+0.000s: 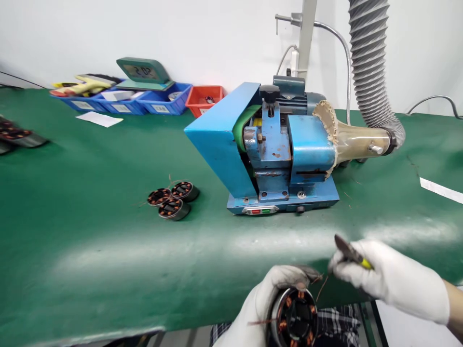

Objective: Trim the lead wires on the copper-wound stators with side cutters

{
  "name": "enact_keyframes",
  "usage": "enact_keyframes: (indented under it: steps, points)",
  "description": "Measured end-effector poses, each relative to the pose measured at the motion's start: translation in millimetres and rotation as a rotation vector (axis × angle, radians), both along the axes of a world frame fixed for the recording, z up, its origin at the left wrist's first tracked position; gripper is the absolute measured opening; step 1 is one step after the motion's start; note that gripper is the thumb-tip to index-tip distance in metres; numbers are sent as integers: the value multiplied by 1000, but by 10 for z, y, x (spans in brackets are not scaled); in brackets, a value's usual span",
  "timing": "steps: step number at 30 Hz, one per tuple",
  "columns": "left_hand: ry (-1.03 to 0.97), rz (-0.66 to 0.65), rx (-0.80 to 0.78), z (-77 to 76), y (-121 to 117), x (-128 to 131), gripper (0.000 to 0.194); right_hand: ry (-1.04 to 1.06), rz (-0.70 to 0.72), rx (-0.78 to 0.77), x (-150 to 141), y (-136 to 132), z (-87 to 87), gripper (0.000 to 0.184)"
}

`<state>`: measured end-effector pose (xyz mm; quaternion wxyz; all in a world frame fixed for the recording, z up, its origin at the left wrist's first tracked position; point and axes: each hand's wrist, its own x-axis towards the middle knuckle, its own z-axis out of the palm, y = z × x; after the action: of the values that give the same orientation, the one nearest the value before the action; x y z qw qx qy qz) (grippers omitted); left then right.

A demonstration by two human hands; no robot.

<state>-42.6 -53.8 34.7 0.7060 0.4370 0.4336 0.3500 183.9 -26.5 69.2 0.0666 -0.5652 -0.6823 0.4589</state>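
Note:
My left hand point(267, 294), in a white glove with dirty fingertips, grips a motor stator point(277, 320) near the table's front edge. The stator is a metal ring with copper windings inside, its open face turned up. Thin copper wire ends point(321, 288) stick out at its top right, and another wire crosses the glove on the left. Just right of them, my white-gloved right hand point(365, 270) is closed around pliers point(350, 251) with dark jaws and a yellow handle. The jaws point up and left, apart from the stator.
A blue belt grinding machine point(311, 140) with a grey hose point(371, 62) stands at centre right. Three more stators point(173, 209) sit left of it on the green mat. Blue bins point(164, 103), a red bin point(204, 99) and a clock point(142, 72) line the wall.

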Motion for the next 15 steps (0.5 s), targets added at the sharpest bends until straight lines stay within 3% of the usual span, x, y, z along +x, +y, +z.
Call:
enact_keyframes:
  steps: [2, 5, 8, 11, 15]
  points:
    - [-20, 38, -13, -42, 100, 46, 17, 60, -179, 56, 61, 60, -213, 23]
    - [-18, 63, -55, -59, 196, 92, 22, 82, -468, 159, 127, 90, -626, 26]
    - [-16, 47, -36, -34, 163, 75, 24, 54, -565, 198, 176, 18, -912, 34]
    - [36, 26, 21, -9, 38, 45, 35, 6, -456, 201, 183, -88, -861, 35]
    - [31, 39, 35, -68, -68, 80, 54, 84, -147, 41, 75, -154, -451, 33]
